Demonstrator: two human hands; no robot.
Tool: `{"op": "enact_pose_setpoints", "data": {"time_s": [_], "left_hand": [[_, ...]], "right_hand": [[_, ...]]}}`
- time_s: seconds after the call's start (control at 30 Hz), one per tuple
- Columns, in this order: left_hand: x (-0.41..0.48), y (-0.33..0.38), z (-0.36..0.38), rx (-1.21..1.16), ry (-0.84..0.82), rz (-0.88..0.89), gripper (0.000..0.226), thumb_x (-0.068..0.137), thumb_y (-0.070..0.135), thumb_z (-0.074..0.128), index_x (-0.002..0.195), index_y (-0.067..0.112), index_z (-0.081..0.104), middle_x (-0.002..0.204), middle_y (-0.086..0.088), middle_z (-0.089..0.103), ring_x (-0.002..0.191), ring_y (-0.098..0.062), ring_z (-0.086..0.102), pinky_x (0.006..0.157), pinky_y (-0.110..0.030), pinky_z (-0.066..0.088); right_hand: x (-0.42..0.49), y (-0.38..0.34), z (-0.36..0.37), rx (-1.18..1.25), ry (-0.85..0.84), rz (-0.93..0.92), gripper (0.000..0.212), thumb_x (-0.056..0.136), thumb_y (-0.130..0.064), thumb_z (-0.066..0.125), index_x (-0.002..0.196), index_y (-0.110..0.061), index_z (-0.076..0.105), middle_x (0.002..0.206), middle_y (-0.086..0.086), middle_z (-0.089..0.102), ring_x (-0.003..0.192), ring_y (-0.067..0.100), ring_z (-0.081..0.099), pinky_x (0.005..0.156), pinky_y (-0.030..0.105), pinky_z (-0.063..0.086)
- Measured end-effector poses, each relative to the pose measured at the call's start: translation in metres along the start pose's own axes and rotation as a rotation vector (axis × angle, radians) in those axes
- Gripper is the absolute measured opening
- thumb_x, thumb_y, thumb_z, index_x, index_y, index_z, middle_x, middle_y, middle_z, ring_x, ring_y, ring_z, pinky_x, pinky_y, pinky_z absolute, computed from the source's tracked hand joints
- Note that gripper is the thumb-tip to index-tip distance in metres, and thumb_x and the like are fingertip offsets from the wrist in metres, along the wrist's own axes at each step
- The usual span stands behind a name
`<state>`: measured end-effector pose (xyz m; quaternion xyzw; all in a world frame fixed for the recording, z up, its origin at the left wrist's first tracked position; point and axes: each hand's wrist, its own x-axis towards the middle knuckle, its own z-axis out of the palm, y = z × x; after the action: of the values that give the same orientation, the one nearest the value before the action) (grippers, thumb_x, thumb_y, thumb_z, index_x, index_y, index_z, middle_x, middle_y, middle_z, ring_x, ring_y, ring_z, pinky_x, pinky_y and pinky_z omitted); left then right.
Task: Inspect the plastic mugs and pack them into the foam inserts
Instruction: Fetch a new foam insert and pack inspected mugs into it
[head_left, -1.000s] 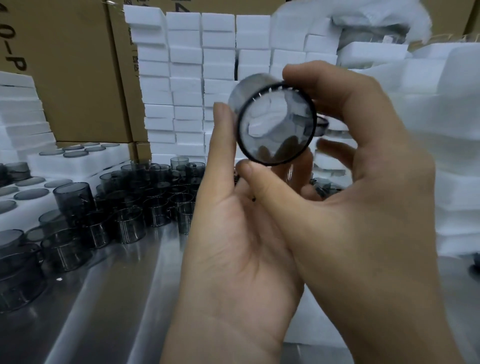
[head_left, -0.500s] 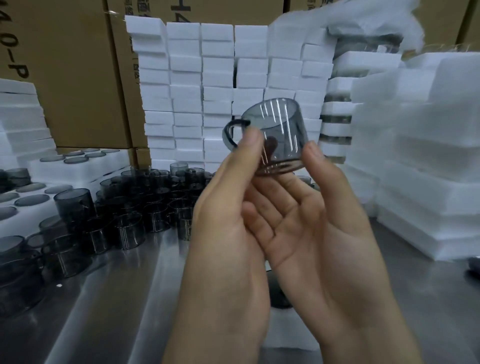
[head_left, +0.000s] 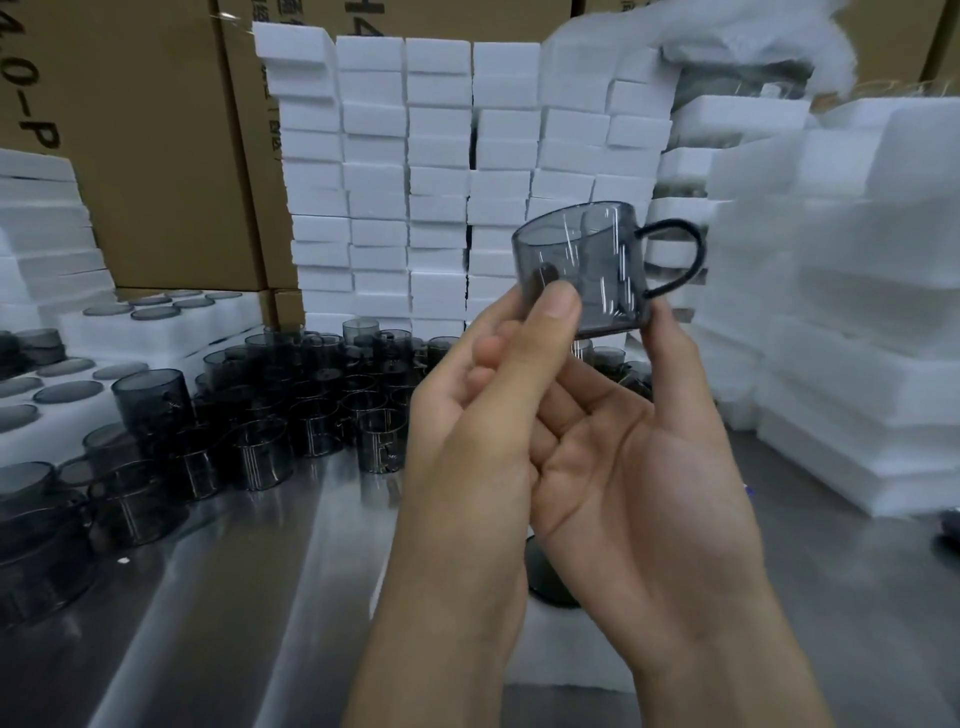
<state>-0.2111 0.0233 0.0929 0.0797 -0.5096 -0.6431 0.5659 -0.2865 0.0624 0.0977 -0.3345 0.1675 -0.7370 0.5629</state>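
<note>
White foam inserts (head_left: 156, 325) sat at far left, with dark mugs seated in their round pockets. Just right of them we saw loose mugs (head_left: 311, 410), smoky grey see-through plastic, crowded together on the steel table (head_left: 234, 582). Cardboard boxes (head_left: 156, 156) stood behind, and a wall of stacked foam blocks (head_left: 441, 182) filled the middle back. Centre frame, we logged the left hand (head_left: 478, 441) raised, back toward camera, pinching the held mug (head_left: 587, 270): thumb on the near left wall, fingers behind it. That mug was up in the air in front of the foam blocks, well above the table, slightly tilted, handle pointing right; which end faced up we could not tell. The right hand (head_left: 649, 467) lay palm toward camera, spread wide, fingers tucked under the left hand's fingers, thumb straight up and touching the mug's lower right wall just below the handle. Below both wrists we noted a near insert (head_left: 561, 665) on the table with a dark round item (head_left: 545, 587) in it, mostly hidden. Far right, foam slabs (head_left: 857, 322) were piled high and blurred.
</note>
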Motion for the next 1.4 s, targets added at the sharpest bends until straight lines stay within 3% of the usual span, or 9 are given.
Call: {"op": "enact_pose_setpoints", "data": {"time_s": [0.2,0.33,0.5,0.67,0.83,1.03,1.13,1.27,1.4], "left_hand": [[0.006,-0.006,-0.007,0.047,0.09,0.087,0.035,0.09,0.033,0.079,0.123,0.021,0.079,0.12,-0.002,0.081,0.116,-0.018,0.076,0.097,-0.03,0.061],[0.008,-0.015,-0.009,0.16,0.177,0.139,0.043,0.086,0.022,0.089,0.126,0.027,0.075,0.12,0.009,0.08,0.116,-0.007,0.074,0.098,-0.026,0.059],[0.005,-0.016,-0.011,-0.003,0.116,-0.07,0.043,0.086,0.045,0.079,0.125,0.026,0.076,0.126,0.0,0.078,0.121,-0.017,0.073,0.109,-0.042,0.055],[0.002,-0.008,-0.017,0.163,0.032,-0.079,0.015,0.092,0.038,0.078,0.097,0.025,0.081,0.093,0.004,0.079,0.083,-0.01,0.074,0.067,-0.02,0.056],[0.002,0.011,-0.044,0.433,0.014,-0.017,0.023,0.09,0.024,0.084,0.113,0.024,0.082,0.105,0.004,0.083,0.101,-0.012,0.078,0.076,-0.022,0.057],[-0.007,0.028,-0.071,0.382,-0.13,-0.154,0.03,0.087,0.036,0.072,0.111,0.023,0.084,0.106,-0.008,0.082,0.097,-0.022,0.079,0.073,-0.022,0.06],[-0.011,0.029,-0.08,0.545,-0.138,-0.195,0.031,0.09,0.044,0.073,0.113,0.027,0.083,0.113,-0.003,0.082,0.111,-0.027,0.076,0.092,-0.036,0.059],[-0.017,0.023,-0.088,0.771,-0.051,-0.258,0.02,0.085,0.047,0.081,0.102,0.037,0.085,0.101,0.011,0.083,0.099,-0.004,0.076,0.091,-0.031,0.051],[-0.021,0.017,-0.09,0.837,-0.027,-0.295,0.033,0.075,0.046,0.073,0.105,0.036,0.084,0.103,0.008,0.082,0.109,-0.013,0.075,0.108,-0.037,0.051]], "right_hand": [[0.002,0.002,-0.009,-0.163,0.159,-0.026,0.057,0.103,-0.049,0.055,0.132,-0.002,0.068,0.118,0.018,0.078,0.112,0.031,0.077,0.096,0.04,0.062],[0.001,0.006,-0.011,-0.087,0.112,-0.056,0.024,0.099,-0.031,0.065,0.107,-0.013,0.079,0.125,0.016,0.076,0.123,0.032,0.072,0.1,0.039,0.06],[0.003,0.009,-0.011,-0.163,0.183,-0.06,0.055,0.102,-0.05,0.059,0.13,-0.005,0.072,0.122,0.017,0.077,0.113,0.027,0.075,0.101,0.04,0.059],[0.004,0.01,-0.016,-0.431,0.302,-0.065,0.061,0.105,-0.059,0.05,0.117,-0.006,0.077,0.105,0.017,0.08,0.089,0.022,0.077,0.075,0.034,0.06],[-0.002,0.004,-0.021,-0.775,0.395,-0.153,0.035,0.1,-0.053,0.062,0.11,-0.025,0.08,0.106,0.002,0.081,0.099,0.016,0.077,0.078,0.035,0.052],[-0.009,0.003,-0.015,-0.819,0.12,-0.061,0.035,0.092,-0.056,0.071,0.115,-0.03,0.079,0.106,-0.004,0.081,0.094,0.01,0.077,0.073,0.021,0.057],[-0.007,0.006,-0.016,-0.869,0.204,-0.1,0.035,0.094,-0.058,0.068,0.107,-0.029,0.081,0.105,-0.007,0.081,0.096,0.009,0.077,0.078,0.028,0.059],[-0.003,0.006,-0.022,-0.816,0.402,-0.167,0.032,0.098,-0.056,0.064,0.098,-0.03,0.082,0.101,-0.014,0.081,0.095,0.005,0.077,0.08,0.033,0.06],[-0.005,0.001,-0.025,-0.767,0.455,-0.207,0.028,0.101,-0.051,0.064,0.098,-0.029,0.081,0.099,-0.011,0.082,0.093,0.006,0.078,0.082,0.033,0.06]]}}
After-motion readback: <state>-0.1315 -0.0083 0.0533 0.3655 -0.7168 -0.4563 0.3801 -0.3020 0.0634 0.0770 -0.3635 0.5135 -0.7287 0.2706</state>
